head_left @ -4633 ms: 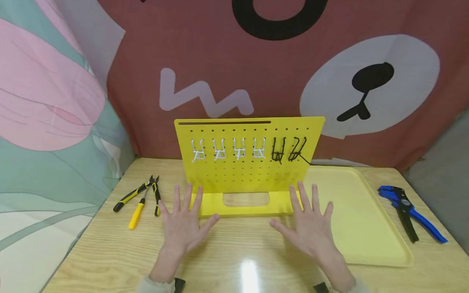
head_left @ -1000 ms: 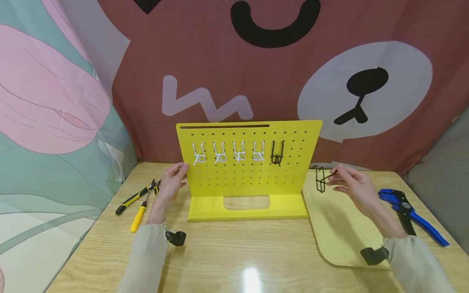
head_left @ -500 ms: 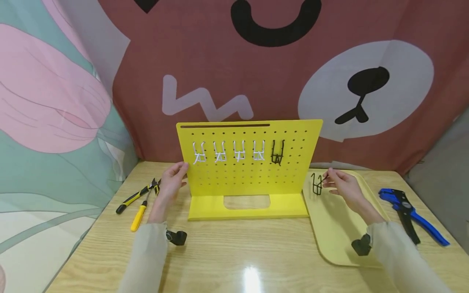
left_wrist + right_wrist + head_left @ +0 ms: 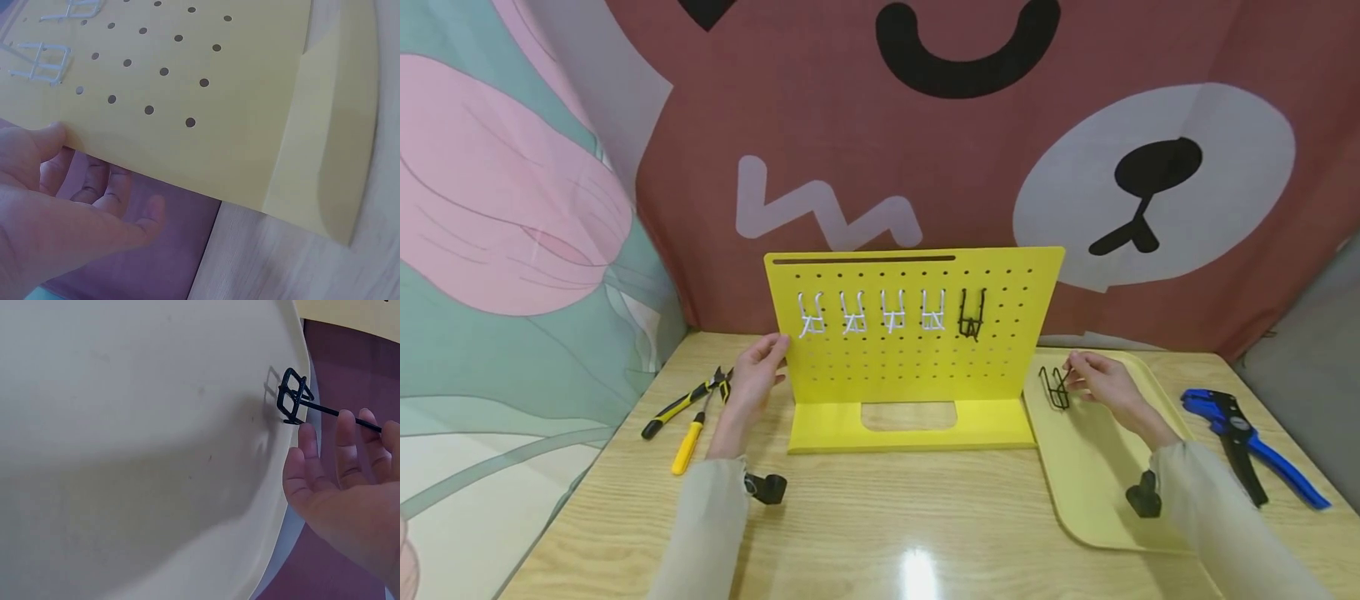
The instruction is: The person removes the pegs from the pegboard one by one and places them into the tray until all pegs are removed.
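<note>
The left hand (image 4: 756, 375) grasps the left edge of the yellow pegboard (image 4: 910, 392), with the thumb on the front side and other fingers behind the edge. The right hand (image 4: 1103, 385) pinches the long rod of the loose black hook (image 4: 302, 401); its wire frame points away from the fingers. This hook is in the air above the far part of the pale yellow tray (image 4: 1075, 492), to the right of the pegboard, and its shadow falls on the tray.

On the pegboard, which stands upright on the wooden tabletop (image 4: 842, 533), there are 4 white hooks (image 4: 853, 321) in 1 row, and 1 mounted black hook (image 4: 972, 321) to the right of them. Near the left hand lie the black-and-yellow pliers (image 4: 681, 404) and the yellow-handled screwdriver (image 4: 687, 448). The blue-and-black tool (image 4: 1236, 425) lies to the right of the tray.
</note>
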The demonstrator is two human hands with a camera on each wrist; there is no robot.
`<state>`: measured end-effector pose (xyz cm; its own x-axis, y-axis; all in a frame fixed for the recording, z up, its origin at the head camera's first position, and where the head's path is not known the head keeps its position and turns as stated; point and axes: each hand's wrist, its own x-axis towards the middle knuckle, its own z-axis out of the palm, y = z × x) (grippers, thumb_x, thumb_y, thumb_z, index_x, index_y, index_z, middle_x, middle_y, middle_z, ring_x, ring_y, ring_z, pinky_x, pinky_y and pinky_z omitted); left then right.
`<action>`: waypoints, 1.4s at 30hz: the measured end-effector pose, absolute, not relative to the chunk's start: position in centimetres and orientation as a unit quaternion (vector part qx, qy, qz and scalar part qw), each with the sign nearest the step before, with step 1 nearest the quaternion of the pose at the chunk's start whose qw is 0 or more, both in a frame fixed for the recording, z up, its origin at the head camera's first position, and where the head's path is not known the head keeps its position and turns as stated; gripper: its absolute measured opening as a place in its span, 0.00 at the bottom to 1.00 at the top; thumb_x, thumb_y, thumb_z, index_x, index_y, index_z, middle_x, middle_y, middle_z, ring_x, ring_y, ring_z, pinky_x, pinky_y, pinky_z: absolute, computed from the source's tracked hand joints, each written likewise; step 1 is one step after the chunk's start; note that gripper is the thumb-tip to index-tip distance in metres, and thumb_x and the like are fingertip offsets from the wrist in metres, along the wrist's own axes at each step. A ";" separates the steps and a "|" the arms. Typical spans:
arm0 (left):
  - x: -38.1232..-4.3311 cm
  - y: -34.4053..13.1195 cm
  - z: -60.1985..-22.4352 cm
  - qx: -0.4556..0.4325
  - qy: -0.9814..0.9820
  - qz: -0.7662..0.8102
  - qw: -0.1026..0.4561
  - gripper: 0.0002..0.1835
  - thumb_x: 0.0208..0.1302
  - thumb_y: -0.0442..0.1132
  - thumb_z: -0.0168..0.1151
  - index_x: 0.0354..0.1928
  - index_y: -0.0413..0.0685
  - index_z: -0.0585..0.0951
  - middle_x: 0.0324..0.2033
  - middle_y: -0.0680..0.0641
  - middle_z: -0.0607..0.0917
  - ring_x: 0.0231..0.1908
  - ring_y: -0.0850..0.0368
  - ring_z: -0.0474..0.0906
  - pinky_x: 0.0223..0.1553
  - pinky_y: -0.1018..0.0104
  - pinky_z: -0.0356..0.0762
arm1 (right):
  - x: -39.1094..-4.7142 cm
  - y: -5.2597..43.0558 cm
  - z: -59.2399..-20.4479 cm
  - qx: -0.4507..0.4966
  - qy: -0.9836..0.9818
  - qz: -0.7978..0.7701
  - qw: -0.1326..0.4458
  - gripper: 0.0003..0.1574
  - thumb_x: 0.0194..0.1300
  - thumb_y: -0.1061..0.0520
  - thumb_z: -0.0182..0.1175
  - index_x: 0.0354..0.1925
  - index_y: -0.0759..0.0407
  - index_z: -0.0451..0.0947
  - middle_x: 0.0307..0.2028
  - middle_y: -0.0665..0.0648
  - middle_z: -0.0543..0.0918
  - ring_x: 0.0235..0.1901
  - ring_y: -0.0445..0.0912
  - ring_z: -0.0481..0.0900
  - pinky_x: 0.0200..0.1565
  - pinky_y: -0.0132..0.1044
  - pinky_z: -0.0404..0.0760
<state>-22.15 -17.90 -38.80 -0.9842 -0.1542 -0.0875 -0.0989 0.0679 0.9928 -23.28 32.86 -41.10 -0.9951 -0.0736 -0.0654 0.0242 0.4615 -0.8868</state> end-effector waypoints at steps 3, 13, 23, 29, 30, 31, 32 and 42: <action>-22.1 -17.9 -38.8 0.085 -0.731 -0.676 0.019 0.24 0.72 0.52 0.51 0.59 0.42 0.74 0.51 0.45 0.76 0.50 0.52 0.71 0.54 0.51 0.66 | -23.3 33.0 -41.2 -0.015 0.860 -0.509 0.044 0.32 0.75 0.38 0.42 0.47 0.67 0.72 0.35 0.53 0.80 0.37 0.43 0.81 0.39 0.42 0.78; -22.1 -17.9 -38.8 0.083 -0.731 -0.677 0.022 0.23 0.72 0.51 0.51 0.58 0.41 0.74 0.50 0.46 0.77 0.47 0.54 0.73 0.55 0.49 0.66 | -23.3 33.0 -41.9 -0.015 0.854 -0.517 0.050 0.36 0.75 0.40 0.42 0.56 0.72 0.67 0.36 0.53 0.80 0.36 0.40 0.81 0.37 0.39 0.79; -22.2 -17.9 -38.9 0.090 -0.733 -0.674 0.020 0.23 0.72 0.51 0.52 0.58 0.42 0.75 0.52 0.45 0.77 0.49 0.52 0.73 0.54 0.50 0.66 | -22.4 32.0 -38.4 -0.021 0.812 -0.582 -0.041 0.25 0.73 0.45 0.50 0.57 0.60 0.69 0.24 0.48 0.82 0.24 0.42 0.83 0.30 0.32 0.80; -22.2 -18.0 -38.9 0.085 -0.733 -0.674 0.025 0.23 0.72 0.51 0.51 0.58 0.42 0.75 0.51 0.45 0.77 0.48 0.53 0.73 0.53 0.51 0.67 | -20.3 28.0 -36.1 -0.099 0.717 -0.684 -0.091 0.08 0.71 0.54 0.55 0.46 0.51 0.78 0.27 0.50 0.84 0.28 0.41 0.83 0.31 0.30 0.80; -22.2 -18.0 -38.9 0.084 -0.733 -0.674 0.026 0.23 0.72 0.51 0.51 0.58 0.42 0.75 0.51 0.45 0.77 0.48 0.53 0.73 0.52 0.52 0.67 | -19.7 27.2 -36.0 -0.110 0.704 -0.695 -0.096 0.08 0.71 0.55 0.55 0.46 0.52 0.78 0.27 0.50 0.84 0.29 0.41 0.83 0.32 0.30 0.80; -22.2 -17.9 -38.9 0.083 -0.734 -0.674 0.026 0.23 0.72 0.51 0.51 0.58 0.42 0.75 0.51 0.45 0.77 0.49 0.53 0.73 0.52 0.52 0.68 | -19.2 26.5 -36.1 -0.118 0.692 -0.705 -0.099 0.08 0.71 0.56 0.55 0.46 0.54 0.79 0.27 0.50 0.84 0.29 0.41 0.83 0.32 0.30 0.81; -22.2 -17.9 -38.8 0.081 -0.734 -0.674 0.025 0.23 0.72 0.51 0.51 0.58 0.42 0.75 0.51 0.45 0.77 0.49 0.52 0.73 0.52 0.52 0.68 | -18.8 25.8 -36.2 -0.125 0.684 -0.711 -0.102 0.09 0.72 0.58 0.54 0.46 0.55 0.78 0.27 0.50 0.84 0.30 0.41 0.83 0.32 0.31 0.81; -22.2 -17.8 -38.9 0.077 -0.731 -0.678 0.031 0.22 0.73 0.50 0.51 0.58 0.42 0.75 0.49 0.47 0.77 0.46 0.55 0.73 0.50 0.52 0.68 | -16.9 20.7 -37.4 -0.148 0.630 -0.752 -0.125 0.12 0.71 0.63 0.53 0.49 0.70 0.74 0.33 0.53 0.85 0.35 0.45 0.84 0.36 0.35 0.81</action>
<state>-22.19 -17.85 -38.95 -0.9864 -0.1538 -0.0586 -0.0700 0.0697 0.9951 -16.87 20.70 -37.40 -0.9249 0.0023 0.3803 -0.3749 -0.1743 -0.9106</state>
